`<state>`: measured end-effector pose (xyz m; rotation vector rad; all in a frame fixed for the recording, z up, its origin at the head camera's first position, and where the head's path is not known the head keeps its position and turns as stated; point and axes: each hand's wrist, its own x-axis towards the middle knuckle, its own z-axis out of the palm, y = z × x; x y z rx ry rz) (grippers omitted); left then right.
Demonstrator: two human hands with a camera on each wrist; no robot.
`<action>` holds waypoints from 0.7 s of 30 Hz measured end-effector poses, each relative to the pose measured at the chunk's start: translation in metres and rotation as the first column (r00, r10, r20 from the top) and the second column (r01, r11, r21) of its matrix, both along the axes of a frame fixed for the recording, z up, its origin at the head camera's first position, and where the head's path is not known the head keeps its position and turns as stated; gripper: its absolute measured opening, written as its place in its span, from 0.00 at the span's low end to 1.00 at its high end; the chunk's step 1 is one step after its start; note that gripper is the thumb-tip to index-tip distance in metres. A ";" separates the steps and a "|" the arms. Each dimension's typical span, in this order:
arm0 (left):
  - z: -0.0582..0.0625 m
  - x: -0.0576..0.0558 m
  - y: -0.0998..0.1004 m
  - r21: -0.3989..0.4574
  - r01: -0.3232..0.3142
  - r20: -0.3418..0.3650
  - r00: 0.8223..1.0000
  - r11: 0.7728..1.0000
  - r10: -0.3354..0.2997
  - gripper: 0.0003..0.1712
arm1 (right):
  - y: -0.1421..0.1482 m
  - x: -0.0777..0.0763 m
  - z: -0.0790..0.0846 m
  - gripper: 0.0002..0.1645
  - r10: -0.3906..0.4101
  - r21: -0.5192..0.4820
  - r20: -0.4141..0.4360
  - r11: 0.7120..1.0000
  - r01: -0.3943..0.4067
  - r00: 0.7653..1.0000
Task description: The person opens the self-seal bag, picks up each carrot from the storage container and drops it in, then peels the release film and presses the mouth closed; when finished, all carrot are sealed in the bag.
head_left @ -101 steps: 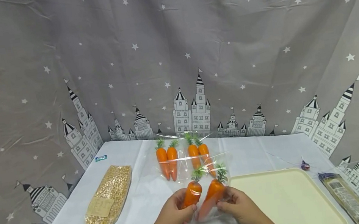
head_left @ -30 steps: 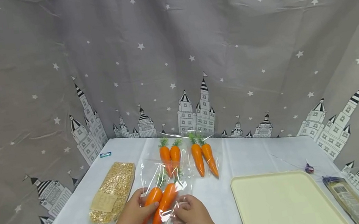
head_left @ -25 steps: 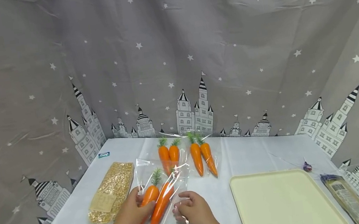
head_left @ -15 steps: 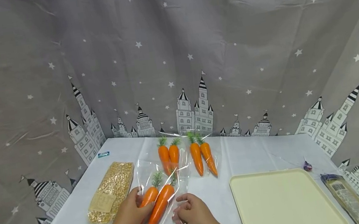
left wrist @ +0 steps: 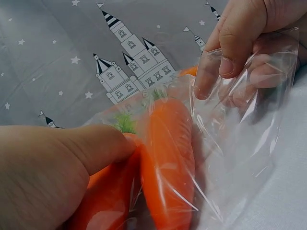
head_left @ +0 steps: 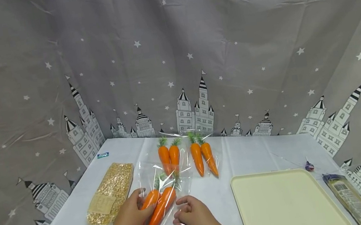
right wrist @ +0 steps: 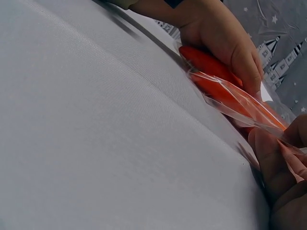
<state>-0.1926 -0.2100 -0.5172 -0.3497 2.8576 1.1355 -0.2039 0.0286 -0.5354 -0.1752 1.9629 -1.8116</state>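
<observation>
Two orange toy carrots (head_left: 161, 212) with green tops lie side by side in a clear plastic bag (head_left: 177, 189) at the table's front. My left hand (head_left: 131, 213) grips the left carrot through the film, its thumb on top, as the left wrist view shows up close. At the bag's right edge, my right hand (head_left: 196, 216) pinches the loose film between thumb and fingers; the left wrist view shows this right hand (left wrist: 254, 43) with film stretched over its fingers. The left carrot's lower part is partly hidden by my left hand.
Behind, more bagged carrots (head_left: 197, 160) lie in two pairs, partly overlapped by the near bag. A bag of corn kernels (head_left: 110, 193) is at left, near a small blue packet (head_left: 103, 155). To the right are a cream tray (head_left: 282, 198), a lollipop (head_left: 309, 166) and a long package (head_left: 348, 196).
The bagged carrots and both hands have shifted left since the earliest frame. My right hand has gone from the right carrot to the bag's edge. The carrots now lie closer together.
</observation>
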 end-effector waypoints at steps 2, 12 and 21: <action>0.001 0.001 0.001 -0.001 0.000 -0.001 1.000 1.000 0.000 0.48 | 0.001 0.000 0.000 0.22 0.004 -0.011 -0.007 1.000 -0.004 1.000; 0.002 0.001 0.001 -0.003 0.001 0.026 1.000 1.000 -0.001 0.51 | 0.006 0.003 0.002 0.22 0.006 0.070 -0.024 0.998 -0.004 1.000; 0.004 0.004 0.006 -0.039 -0.013 -0.041 0.999 0.999 0.011 0.56 | 0.012 0.004 0.005 0.21 0.026 0.217 -0.048 0.976 -0.015 0.999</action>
